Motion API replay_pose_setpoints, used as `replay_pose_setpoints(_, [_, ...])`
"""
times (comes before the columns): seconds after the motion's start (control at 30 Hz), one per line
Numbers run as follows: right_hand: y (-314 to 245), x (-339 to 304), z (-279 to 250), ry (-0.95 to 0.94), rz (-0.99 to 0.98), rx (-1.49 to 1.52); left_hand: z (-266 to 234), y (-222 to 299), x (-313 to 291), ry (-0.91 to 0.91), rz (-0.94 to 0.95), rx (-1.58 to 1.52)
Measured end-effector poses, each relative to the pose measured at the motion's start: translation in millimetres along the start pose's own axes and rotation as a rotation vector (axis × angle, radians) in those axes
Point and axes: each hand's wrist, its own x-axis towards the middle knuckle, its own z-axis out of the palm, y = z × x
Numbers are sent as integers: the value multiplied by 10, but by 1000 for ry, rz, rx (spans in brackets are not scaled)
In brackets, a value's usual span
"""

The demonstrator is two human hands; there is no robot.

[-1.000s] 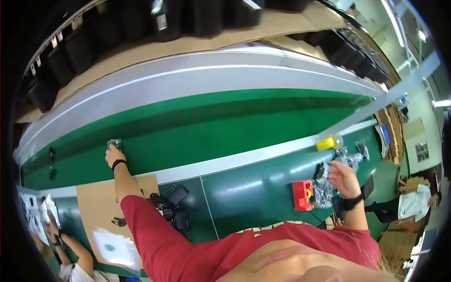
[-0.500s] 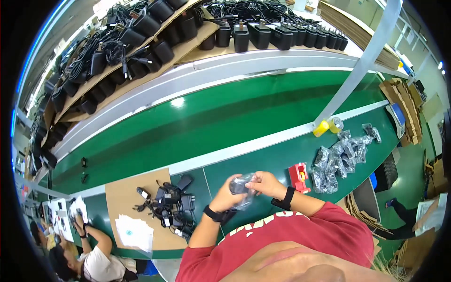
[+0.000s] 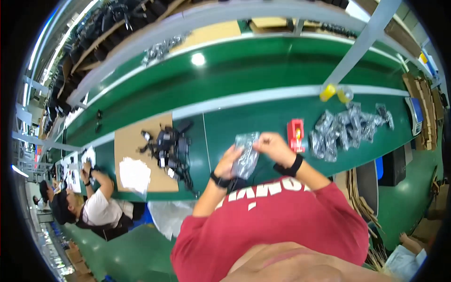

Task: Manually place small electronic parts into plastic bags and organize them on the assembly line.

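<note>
Between my two hands is a clear plastic bag [image 3: 245, 160]; something dark shows faintly inside, but its kind is blurred. My left hand [image 3: 229, 162] is closed on the bag's left side. At the upper right corner, the fingers of my right hand [image 3: 272, 145] pinch the bag's edge. A red tape dispenser [image 3: 295, 135] stands just right of my right hand. Left of my hands, a heap of black power adapters with cables [image 3: 167, 146] lies on a brown cardboard sheet [image 3: 123, 145]. Several bagged black items [image 3: 345, 131] are piled at the right.
White sheets of paper [image 3: 134, 175] lie on the cardboard. Two tape rolls [image 3: 328, 92], one yellow, sit by a slanting metal post [image 3: 359, 51]. A grey-blue device [image 3: 414, 115] stands at the bench's right end. A co-worker [image 3: 96, 202] sits at the left.
The bag now hangs longer between my hands, where before it was bunched round a dark item. The whole view has shifted, showing more floor and less of the upper shelf.
</note>
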Motion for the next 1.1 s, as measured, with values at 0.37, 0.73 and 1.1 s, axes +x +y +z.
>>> replay_pose_setpoints(0.37, [355, -212, -173, 196, -232, -288, 379, -377, 57, 109, 167, 745])
replay_pose_setpoints(0.73, [939, -647, -373, 494, -222, -356, 106, -839, -434, 158, -117, 381])
replay_pose_setpoints(1.1, [1898, -404, -1200, 697, 183, -140, 70, -815, -425, 197, -105, 617])
